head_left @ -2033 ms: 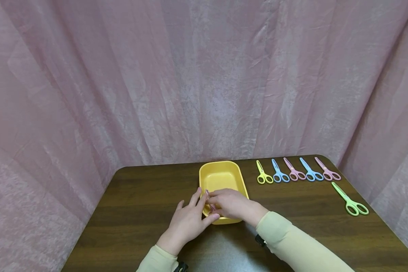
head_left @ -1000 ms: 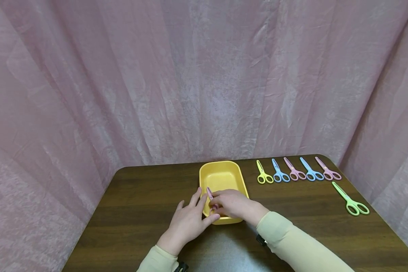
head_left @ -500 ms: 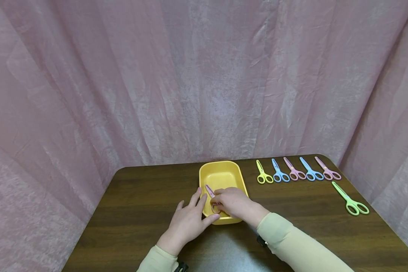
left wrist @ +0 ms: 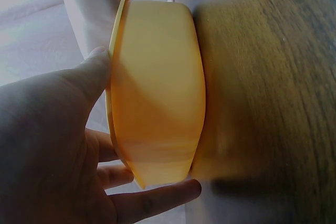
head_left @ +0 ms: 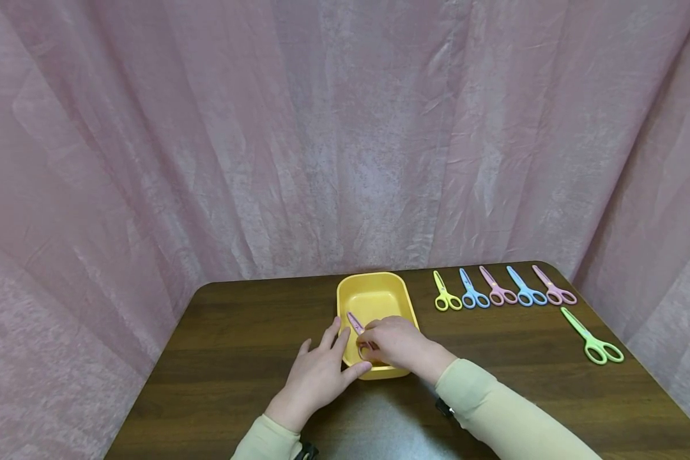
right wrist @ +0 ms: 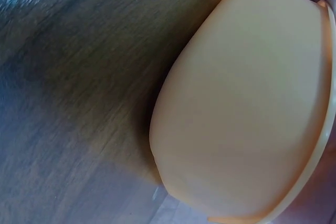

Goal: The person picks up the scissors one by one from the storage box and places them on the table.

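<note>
A yellow rectangular bin [head_left: 405,300] stands on the table in the head view. My right hand [head_left: 397,340] reaches into it and grips a pair of pink scissors [head_left: 354,322] near the handles. The blades point up and to the left; the fingers partly cover the handle loops. At the bin's near-left corner my left hand [head_left: 316,378] rests against the rim, its fingers spread and mostly straight. In the left wrist view, the thumb of the left hand [left wrist: 52,135] touches the rim of the bin [left wrist: 157,77], and one finger lies along the outer wall.
Several scissors lie in a row at the back right, among them yellow scissors [head_left: 445,294], blue scissors [head_left: 473,291] and pink scissors [head_left: 554,287]. Larger green scissors [head_left: 592,338] lie nearer the right edge. A pink curtain [head_left: 345,140] hangs behind the table [head_left: 236,345].
The pink scissors in the bin have shifted and turned, their blades showing more clearly now. My right hand has moved slightly with them. The left hand has stayed where it was.
</note>
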`<state>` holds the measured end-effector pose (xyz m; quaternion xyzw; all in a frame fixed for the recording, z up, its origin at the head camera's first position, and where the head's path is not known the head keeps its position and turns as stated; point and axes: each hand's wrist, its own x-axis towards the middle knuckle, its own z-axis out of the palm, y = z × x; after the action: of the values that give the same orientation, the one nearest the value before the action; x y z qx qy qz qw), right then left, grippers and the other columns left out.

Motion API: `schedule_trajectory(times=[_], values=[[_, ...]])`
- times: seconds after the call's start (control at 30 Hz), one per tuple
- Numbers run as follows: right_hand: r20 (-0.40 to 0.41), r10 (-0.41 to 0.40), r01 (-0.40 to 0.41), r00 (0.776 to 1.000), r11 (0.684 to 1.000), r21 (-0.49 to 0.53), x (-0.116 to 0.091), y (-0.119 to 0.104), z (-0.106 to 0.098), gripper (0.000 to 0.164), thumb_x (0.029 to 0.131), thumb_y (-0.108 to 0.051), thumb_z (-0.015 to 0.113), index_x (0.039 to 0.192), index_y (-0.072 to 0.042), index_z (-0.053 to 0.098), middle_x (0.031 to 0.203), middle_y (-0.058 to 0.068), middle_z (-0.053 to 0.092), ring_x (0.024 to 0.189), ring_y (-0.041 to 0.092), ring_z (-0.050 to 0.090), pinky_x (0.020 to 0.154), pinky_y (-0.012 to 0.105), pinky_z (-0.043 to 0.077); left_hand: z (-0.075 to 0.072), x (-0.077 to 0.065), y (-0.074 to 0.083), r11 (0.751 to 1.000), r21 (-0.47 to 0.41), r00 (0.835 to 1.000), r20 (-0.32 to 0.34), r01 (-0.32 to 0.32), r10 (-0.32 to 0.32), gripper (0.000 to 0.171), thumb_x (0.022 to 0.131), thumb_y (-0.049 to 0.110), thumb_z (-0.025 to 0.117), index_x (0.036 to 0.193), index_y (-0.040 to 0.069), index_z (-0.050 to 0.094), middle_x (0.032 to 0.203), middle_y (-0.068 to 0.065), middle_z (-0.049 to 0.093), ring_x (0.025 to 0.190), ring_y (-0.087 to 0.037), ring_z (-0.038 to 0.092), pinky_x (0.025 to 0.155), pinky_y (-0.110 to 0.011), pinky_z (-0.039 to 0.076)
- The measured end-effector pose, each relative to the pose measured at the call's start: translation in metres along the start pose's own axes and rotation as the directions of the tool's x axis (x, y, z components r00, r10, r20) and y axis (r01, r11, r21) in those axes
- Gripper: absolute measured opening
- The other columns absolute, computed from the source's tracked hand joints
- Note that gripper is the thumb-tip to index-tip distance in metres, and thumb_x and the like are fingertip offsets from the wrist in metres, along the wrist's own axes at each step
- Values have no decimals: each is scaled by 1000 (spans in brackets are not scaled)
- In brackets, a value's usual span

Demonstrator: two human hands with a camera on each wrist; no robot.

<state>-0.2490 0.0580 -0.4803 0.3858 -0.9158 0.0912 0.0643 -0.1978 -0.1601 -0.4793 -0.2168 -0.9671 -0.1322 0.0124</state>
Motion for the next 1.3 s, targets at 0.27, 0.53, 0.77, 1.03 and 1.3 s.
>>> schedule_trajectory(times=[0.27,0.53,0.77,1.03,1.3], values=[[2,34,-34,999,999,19,2,0,1,14,88,-23,92,94,-18,80,82,-5,65,68,12,54,69,37,50,0,0,0,1000,-2,1000,-6,-1,1,93,105,76,54,166,7,49,175,-19,37,114,-37,77,116,-72,41],[4,84,-84,996,996,-33,0,-2,2,16,91,-18,91,103,-17,82,100,-1,76,85,23,72,80,44,59,2,2,-1,1000,-6,1000,0,5,-5,92,105,76,55,166,7,50,176,-19,36,117,-37,76,117,-71,40],[1,111,-111,994,992,-58,0,-2,4,15,91,-18,91,103,-16,81,100,1,76,86,25,72,82,45,59,1,0,-1,1000,0,1000,-8,-3,3,93,104,77,55,165,7,51,175,-19,37,118,-37,76,115,-72,41],[-4,133,-134,991,990,-43,0,-3,5,14,90,-18,91,100,-15,81,97,1,76,83,26,71,79,45,58,0,-1,0,1000,5,1000,-10,-6,6,92,104,76,56,165,6,51,175,-19,38,118,-37,75,115,-71,42],[-11,139,-139,990,989,-42,0,-2,6,14,90,-18,91,99,-16,81,98,1,77,84,26,71,79,45,58,0,-1,0,1000,8,1000,-8,-6,6,93,104,76,55,164,5,52,174,-20,38,117,-37,76,114,-72,42]])
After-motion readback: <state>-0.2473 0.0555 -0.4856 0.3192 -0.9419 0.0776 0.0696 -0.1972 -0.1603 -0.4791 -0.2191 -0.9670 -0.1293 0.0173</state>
